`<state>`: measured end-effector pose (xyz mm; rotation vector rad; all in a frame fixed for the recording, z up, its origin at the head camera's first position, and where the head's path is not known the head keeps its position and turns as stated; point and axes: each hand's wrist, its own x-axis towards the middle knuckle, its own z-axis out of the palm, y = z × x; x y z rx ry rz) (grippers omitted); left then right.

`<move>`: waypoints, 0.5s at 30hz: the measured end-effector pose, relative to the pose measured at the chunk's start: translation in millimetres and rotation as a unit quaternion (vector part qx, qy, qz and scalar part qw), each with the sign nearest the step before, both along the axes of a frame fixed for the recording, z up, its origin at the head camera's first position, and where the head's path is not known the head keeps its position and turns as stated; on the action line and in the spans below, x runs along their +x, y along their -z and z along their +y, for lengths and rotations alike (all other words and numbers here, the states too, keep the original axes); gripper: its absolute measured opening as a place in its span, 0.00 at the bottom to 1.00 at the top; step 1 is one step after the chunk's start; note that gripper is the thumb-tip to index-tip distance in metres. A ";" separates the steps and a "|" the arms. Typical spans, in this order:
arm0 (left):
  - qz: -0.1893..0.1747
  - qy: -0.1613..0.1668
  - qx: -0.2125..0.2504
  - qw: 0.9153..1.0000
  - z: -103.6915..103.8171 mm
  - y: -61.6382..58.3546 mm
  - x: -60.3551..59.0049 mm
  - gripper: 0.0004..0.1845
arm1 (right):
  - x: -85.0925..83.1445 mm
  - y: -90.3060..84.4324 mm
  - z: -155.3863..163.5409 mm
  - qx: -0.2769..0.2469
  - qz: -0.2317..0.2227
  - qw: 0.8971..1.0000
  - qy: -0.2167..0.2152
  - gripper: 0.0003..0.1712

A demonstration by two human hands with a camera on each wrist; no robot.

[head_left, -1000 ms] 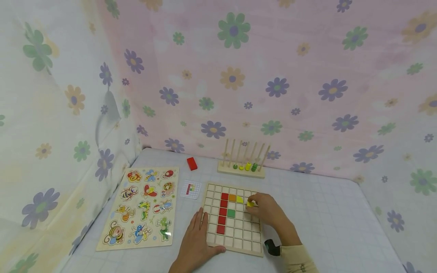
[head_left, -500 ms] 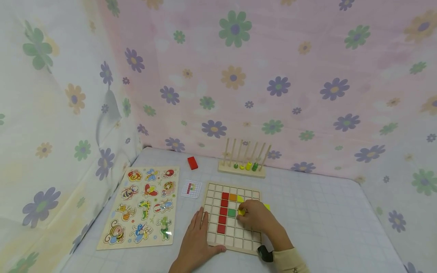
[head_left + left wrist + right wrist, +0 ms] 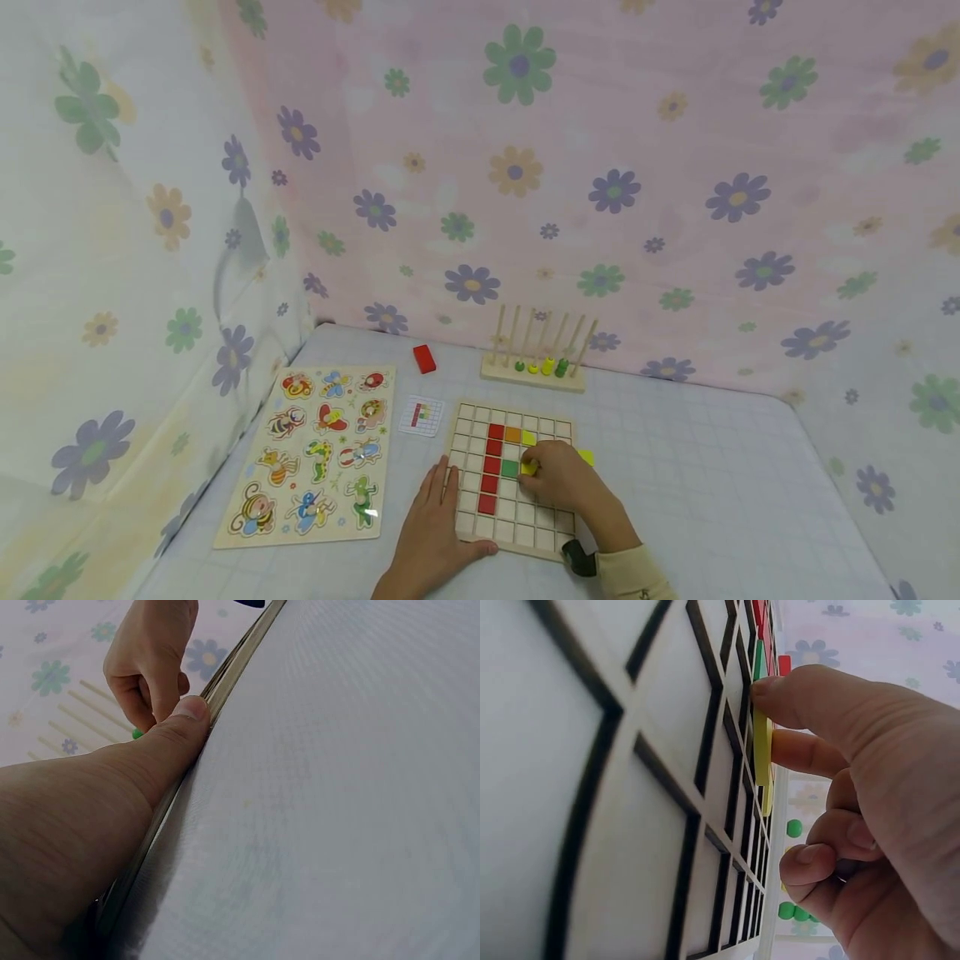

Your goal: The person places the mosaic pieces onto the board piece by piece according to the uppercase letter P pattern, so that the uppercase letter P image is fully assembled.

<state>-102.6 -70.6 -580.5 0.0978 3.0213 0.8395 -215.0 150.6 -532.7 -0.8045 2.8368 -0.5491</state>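
Observation:
A wooden grid board [image 3: 517,533] lies on the table with a column of red tiles [image 3: 489,483], an orange tile [image 3: 513,434], a yellow tile [image 3: 528,437] and a green tile [image 3: 510,469] in its cells. Between thumb and index finger, my right hand [image 3: 573,482] pinches another yellow tile [image 3: 762,750] at the cell just right of the green one. Whether it lies flat in the cell I cannot tell. My left hand [image 3: 433,521] rests with straight fingers along the board's left edge, its thumb [image 3: 191,712] against the near edge.
A yellow piece [image 3: 587,457] shows beyond the board's right side, partly hidden by my hand. Behind stand a peg rack [image 3: 532,377] with beads and a red block [image 3: 424,359]. A pattern card [image 3: 422,416] and an insect puzzle [image 3: 307,458] lie to the left.
My right hand has carried its yellow tile leftward across the board to the cell beside the green tile. A yellow piece at the board's right has come into view. The left hand has stayed put.

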 end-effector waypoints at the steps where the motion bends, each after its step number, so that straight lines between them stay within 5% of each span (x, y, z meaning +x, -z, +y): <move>1: 0.000 0.000 0.000 1.000 -0.1 0.1 -0.1 0.73 | 0.2 -0.8 -0.3 0.001 -0.002 1.000 0.002 0.12; 15: -0.006 0.002 0.014 1.000 0.1 -4.1 1.9 0.72 | 5.2 -5.5 -2.1 -0.010 -0.021 1.000 0.012 0.11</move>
